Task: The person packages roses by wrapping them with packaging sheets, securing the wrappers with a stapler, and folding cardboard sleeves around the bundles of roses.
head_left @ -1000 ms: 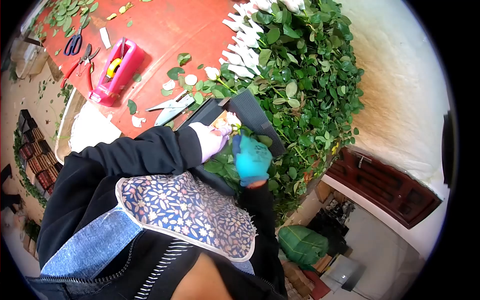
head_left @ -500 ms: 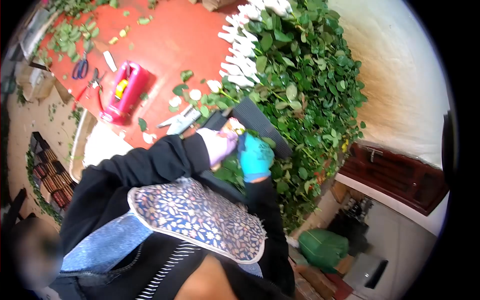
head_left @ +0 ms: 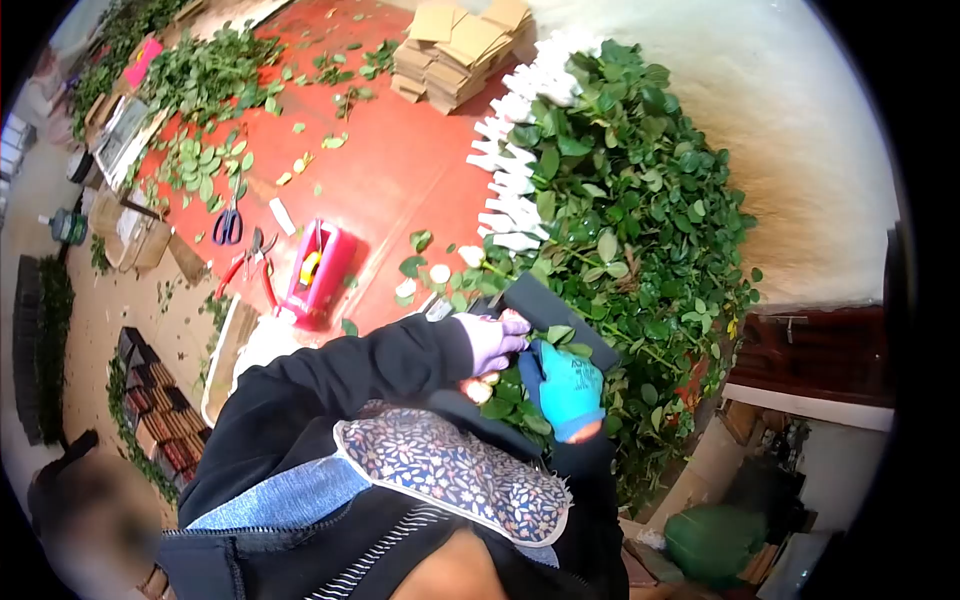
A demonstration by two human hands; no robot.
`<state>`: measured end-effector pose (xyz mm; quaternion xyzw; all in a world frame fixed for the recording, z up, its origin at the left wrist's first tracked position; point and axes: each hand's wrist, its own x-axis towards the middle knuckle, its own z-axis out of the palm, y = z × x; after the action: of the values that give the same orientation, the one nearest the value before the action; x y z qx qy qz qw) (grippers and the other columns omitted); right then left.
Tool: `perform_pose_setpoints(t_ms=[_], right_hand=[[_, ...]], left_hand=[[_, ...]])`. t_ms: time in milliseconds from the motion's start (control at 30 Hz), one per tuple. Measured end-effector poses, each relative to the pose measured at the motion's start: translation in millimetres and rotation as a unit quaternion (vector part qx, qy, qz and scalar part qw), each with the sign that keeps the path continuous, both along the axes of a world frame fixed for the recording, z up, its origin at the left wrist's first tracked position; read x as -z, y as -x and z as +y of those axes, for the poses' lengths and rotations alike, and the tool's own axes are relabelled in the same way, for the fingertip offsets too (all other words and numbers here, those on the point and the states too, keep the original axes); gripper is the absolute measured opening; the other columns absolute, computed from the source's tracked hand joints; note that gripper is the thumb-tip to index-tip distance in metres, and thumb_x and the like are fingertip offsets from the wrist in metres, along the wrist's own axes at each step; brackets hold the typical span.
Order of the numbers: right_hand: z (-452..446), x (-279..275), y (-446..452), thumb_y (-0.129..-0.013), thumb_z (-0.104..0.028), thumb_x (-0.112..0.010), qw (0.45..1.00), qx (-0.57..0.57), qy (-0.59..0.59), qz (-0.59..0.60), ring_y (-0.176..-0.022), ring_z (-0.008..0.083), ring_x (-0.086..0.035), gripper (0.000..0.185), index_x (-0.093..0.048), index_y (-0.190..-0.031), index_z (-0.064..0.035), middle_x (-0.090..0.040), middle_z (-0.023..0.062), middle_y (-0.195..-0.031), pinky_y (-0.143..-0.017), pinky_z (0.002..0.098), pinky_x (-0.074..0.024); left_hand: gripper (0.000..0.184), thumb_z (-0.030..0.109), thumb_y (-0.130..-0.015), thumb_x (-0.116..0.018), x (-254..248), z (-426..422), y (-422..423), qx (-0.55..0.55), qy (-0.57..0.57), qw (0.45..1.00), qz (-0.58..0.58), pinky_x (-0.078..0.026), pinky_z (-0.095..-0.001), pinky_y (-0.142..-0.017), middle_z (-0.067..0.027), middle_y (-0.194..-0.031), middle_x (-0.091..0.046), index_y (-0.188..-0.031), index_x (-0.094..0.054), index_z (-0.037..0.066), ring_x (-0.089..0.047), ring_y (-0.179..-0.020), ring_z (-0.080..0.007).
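My left hand (head_left: 494,342), in a pale purple glove, has its fingers curled around a rose, with a pinkish bloom (head_left: 513,318) showing at the fingertips. Right beside it, my right hand (head_left: 567,388), in a blue glove, is closed around a leafy rose stem; the fingers' inner side is hidden. Pale rose heads (head_left: 479,387) and green leaves (head_left: 512,405) lie below the hands, on a dark holder. Behind them a dark grey panel (head_left: 562,322) stands tilted. A large heap of leafy stems (head_left: 650,210) rises beyond, white-sleeved heads (head_left: 512,190) along its left side.
On the red table (head_left: 390,160) lie a pink tape dispenser (head_left: 313,275), red-handled pruners (head_left: 257,265), blue scissors (head_left: 228,224) and loose leaves (head_left: 200,165). Stacked cardboard pieces (head_left: 455,55) stand at the back. A person (head_left: 95,510) is at lower left. A green sack (head_left: 715,543) sits lower right.
The view has shifted, so the table and hands appear lower and farther right. My hands have moved slightly apart, and pale rose heads now show below my left hand.
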<state>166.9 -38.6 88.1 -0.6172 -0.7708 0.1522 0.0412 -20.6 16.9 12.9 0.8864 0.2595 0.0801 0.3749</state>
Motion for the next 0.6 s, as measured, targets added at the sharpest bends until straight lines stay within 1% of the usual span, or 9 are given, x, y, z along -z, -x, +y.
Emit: perform_pose_setpoints(t_ms=[100,167,233,267,333,433,467,533,600], right_hand=[[4,-50,2,-0.082,-0.022,-0.071,0.998,-0.010,-0.027,0.061,-0.068,0.0324,-0.065,0.029,-0.066,-0.105,-0.0054,-0.066,0.0157,-0.077,-0.062,0.0420,-0.0505],[23,-65,-6,-0.086,-0.016,-0.068,0.979,-0.023,0.068,0.191,-0.073,0.0179,-0.066,0.039,-0.059,-0.120,-0.0008,-0.070,0.0114,-0.089,-0.064,0.0303,-0.0500],[48,-73,3,-0.089,-0.003,-0.059,0.867,0.040,0.201,0.454,-0.097,0.0194,-0.061,0.049,-0.044,-0.135,0.0016,-0.062,0.0141,-0.116,-0.081,0.0287,-0.0467],[60,-70,3,-0.090,0.007,-0.052,0.755,0.111,0.282,0.582,-0.115,0.0221,-0.058,0.056,-0.034,-0.142,0.0024,-0.055,0.0162,-0.133,-0.094,0.0287,-0.0440],[105,-54,15,-0.094,-0.022,-0.056,0.755,0.010,0.271,0.597,-0.128,0.0294,-0.047,0.067,-0.024,-0.147,0.0012,-0.040,0.0194,-0.145,-0.104,0.0381,-0.0384],[190,-28,60,-0.090,-0.052,-0.055,0.756,-0.012,0.215,0.618,-0.133,0.0318,-0.040,0.087,-0.017,-0.150,-0.0009,-0.034,0.0188,-0.149,-0.108,0.0455,-0.0349],[227,-4,66,-0.093,-0.043,-0.054,0.687,-0.011,0.226,0.690,-0.134,0.0317,-0.039,0.078,-0.019,-0.150,-0.0032,-0.033,0.0177,-0.150,-0.107,0.0448,-0.0356],[306,38,77,-0.101,-0.028,-0.043,0.631,0.056,0.227,0.740,-0.134,0.0303,-0.039,0.058,-0.021,-0.152,-0.0113,-0.032,0.0165,-0.150,-0.106,0.0434,-0.0373],[372,46,106,-0.096,-0.051,-0.049,0.667,0.132,0.201,0.705,-0.132,0.0343,-0.040,0.077,-0.020,-0.149,-0.0032,-0.034,0.0214,-0.147,-0.107,0.0462,-0.0359]], left_hand=[[0.044,0.018,-0.089,-0.061,-22,19,30,0.103,0.070,0.987,-0.099,-0.049,-0.0389,-0.095,-0.0159,-0.138,-0.050,-0.132,-0.054,0.009,-0.057,-0.117,-0.0308],[0.033,0.016,-0.090,-0.062,-15,56,57,0.203,0.201,0.918,-0.276,-0.049,-0.0384,-0.094,-0.0165,-0.124,-0.061,-0.121,-0.062,0.005,-0.062,-0.108,-0.0308],[0.032,0.016,-0.091,-0.062,-89,106,114,0.104,0.286,0.944,-0.124,-0.049,-0.0346,-0.094,-0.0148,-0.117,-0.066,-0.119,-0.062,0.002,-0.064,-0.105,-0.0268],[0.032,0.015,-0.091,-0.062,-83,138,139,0.040,0.197,0.968,-0.151,-0.048,-0.0336,-0.094,-0.0138,-0.118,-0.066,-0.119,-0.062,0.002,-0.063,-0.107,-0.0243],[0.029,0.013,-0.092,-0.060,-61,190,185,-0.129,0.121,0.947,-0.269,-0.047,-0.0325,-0.096,-0.0094,-0.120,-0.066,-0.119,-0.063,0.004,-0.061,-0.111,-0.0190],[0.036,0.033,-0.092,-0.061,-10,284,239,-0.428,0.205,0.811,-0.343,-0.045,-0.0273,-0.074,0.0042,-0.103,-0.063,-0.121,-0.062,0.013,-0.055,-0.088,-0.0076],[0.037,0.038,-0.092,-0.061,7,320,251,-0.466,0.238,0.776,-0.352,-0.044,-0.0276,-0.073,0.0053,-0.100,-0.061,-0.121,-0.061,0.015,-0.054,-0.085,-0.0060],[0.055,0.051,-0.088,-0.061,3,366,255,-0.525,0.175,0.772,-0.312,-0.046,-0.0322,-0.084,-0.0052,-0.107,-0.065,-0.121,-0.063,0.006,-0.059,-0.096,-0.0150],[0.077,0.064,-0.082,-0.059,-2,412,258,-0.535,0.068,0.814,-0.214,-0.042,-0.0352,-0.100,-0.0189,-0.122,-0.063,-0.121,-0.062,-0.002,-0.058,-0.116,-0.0283]])
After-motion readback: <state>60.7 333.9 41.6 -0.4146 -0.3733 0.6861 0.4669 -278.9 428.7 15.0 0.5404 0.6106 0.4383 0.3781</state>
